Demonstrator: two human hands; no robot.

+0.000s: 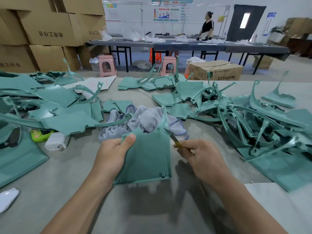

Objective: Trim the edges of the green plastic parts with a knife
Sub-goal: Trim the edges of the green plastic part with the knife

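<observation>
Left hand [114, 149] grips green plastic part [148, 156] at upper left corner, thumb pressed on face; part held upright above grey table [152, 208], just in front of grey cloth [145, 119]. Right hand [202, 156] pinches knife [172, 137], blade at part's right edge, seems touching. Part looks light, thin, stiff but bit flexible; better hold near edge being cut. Behind cloth, cardboard box [217, 70] reads "DTY".

both forearms reach forward; left hand [113, 153] grips with thumb on top, right hand [202, 157] curled, pinching.
</observation>
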